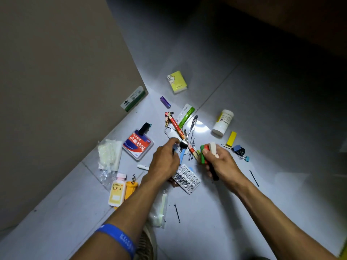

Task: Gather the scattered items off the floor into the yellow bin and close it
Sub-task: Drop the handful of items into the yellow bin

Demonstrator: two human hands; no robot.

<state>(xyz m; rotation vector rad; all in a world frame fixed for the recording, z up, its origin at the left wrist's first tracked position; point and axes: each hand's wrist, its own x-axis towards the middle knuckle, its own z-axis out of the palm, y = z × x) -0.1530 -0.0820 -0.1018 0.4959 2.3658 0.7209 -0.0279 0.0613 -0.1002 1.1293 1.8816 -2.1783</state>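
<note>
Many small items lie scattered on the grey floor. My left hand [165, 160] pinches a metal spoon [185, 143] by its bowl end, above a blue stick [182, 156]. My right hand [219, 164] grips a bundle of small blocks [207, 152], green, red and white, plus a dark stick. Between my hands lie a red-wrapped chopstick pack [177, 128] and a silver pill blister [186, 178]. The yellow bin is not identifiable; only a yellow sliver [343, 248] shows at the right edge.
A beige wall [56, 91] stands at the left. On the floor: yellow tissue pack [176, 82], purple lighter [165, 102], white pill bottle [223, 122], red-blue floss box [138, 143], yellow block [231, 137], binder clips [240, 152], hairpins [254, 178], small yellow bottles [118, 190].
</note>
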